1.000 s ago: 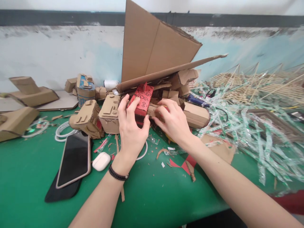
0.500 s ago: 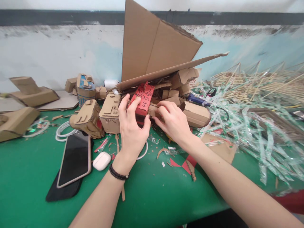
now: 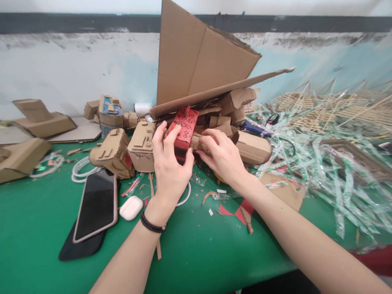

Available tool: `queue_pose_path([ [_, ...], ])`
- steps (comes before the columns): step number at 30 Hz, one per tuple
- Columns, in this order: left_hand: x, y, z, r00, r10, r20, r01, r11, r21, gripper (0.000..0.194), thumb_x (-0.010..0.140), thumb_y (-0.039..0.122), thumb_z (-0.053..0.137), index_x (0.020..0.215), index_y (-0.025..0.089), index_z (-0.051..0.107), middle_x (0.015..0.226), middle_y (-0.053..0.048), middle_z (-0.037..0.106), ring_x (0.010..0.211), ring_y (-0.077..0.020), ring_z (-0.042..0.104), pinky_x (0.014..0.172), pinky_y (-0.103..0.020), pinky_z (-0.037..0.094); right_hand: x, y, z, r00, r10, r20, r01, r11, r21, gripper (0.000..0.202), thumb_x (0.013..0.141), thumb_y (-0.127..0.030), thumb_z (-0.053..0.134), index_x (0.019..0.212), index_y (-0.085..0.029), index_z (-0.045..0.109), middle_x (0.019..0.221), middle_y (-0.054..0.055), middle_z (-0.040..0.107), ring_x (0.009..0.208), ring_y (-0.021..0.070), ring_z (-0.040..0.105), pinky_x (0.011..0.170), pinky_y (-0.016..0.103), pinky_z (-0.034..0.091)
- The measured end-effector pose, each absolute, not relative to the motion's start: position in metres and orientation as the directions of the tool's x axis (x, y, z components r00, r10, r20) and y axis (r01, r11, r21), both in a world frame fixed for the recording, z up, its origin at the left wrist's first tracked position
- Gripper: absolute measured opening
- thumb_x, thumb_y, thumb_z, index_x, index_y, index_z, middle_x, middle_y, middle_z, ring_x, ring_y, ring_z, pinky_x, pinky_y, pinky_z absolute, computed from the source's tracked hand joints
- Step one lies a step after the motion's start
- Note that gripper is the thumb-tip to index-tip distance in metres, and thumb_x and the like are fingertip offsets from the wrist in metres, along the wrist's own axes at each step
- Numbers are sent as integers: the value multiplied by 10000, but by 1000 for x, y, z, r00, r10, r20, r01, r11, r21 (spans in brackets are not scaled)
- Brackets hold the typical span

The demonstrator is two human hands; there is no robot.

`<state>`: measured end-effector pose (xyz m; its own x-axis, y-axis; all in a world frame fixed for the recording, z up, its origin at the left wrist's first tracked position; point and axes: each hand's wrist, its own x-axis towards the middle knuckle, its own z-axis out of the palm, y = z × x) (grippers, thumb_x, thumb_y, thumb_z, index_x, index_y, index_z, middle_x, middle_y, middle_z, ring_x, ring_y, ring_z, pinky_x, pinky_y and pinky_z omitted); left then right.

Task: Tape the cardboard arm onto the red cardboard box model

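A small red cardboard box (image 3: 187,124) with black line drawings lies at the middle of the table, tilted toward me. My left hand (image 3: 171,167) grips its near left side, with the fingers over the top and the thumb at the front edge. From the red box's right side juts a brown cardboard piece (image 3: 196,141). The fingers of my right hand (image 3: 222,157) are closed round this piece, hiding part of it. Left of my left hand stand a brown cardboard box with raised strips (image 3: 142,143) and a similar rounded cardboard part (image 3: 112,153).
Large cardboard sheets (image 3: 196,53) lean at the back. Tangled clear tape strips (image 3: 339,183) and thin stick frames (image 3: 321,106) cover the right. A phone (image 3: 96,206), white earphone case (image 3: 131,207) and white cable (image 3: 81,169) lie left, with paper scraps (image 3: 245,210) in front.
Almost nothing differs. Both hands stay on the red box and its brown piece, with only a tiny shift in the right hand's fingers.
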<state>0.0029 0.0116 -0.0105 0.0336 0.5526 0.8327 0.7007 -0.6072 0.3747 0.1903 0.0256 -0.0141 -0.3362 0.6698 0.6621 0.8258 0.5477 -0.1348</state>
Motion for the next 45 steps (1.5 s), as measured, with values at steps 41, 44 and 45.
queue_pose_path([
  [41, 2, 12, -12, 33, 544, 838, 718, -596, 359, 568, 969, 203, 707, 1512, 219, 541, 1636, -197, 489, 1575, -339, 467, 1338, -577, 380, 191, 46, 8, -249, 844, 474, 772, 469, -430, 815, 962, -334, 741, 1669, -150, 379, 1432, 230, 716, 1247, 386, 742, 1002, 536, 629],
  [44, 2, 13, -12, 31, 543, 839, 716, -597, 361, 557, 973, 214, 699, 1507, 235, 543, 1637, -186, 490, 1579, -334, 464, 1335, -587, 384, 192, 49, 17, -242, 905, 349, 805, 388, -449, 840, 961, -363, 751, 1685, -148, 383, 1022, 137, 824, 908, 356, 801, 790, 449, 634],
  [45, 2, 13, -12, 31, 542, 840, 716, -599, 360, 555, 973, 215, 697, 1506, 237, 543, 1637, -186, 490, 1580, -333, 463, 1336, -589, 383, 192, 50, 20, -240, 912, 332, 809, 377, -451, 828, 962, -373, 755, 1680, -167, 399, 921, 100, 814, 838, 343, 794, 748, 423, 620],
])
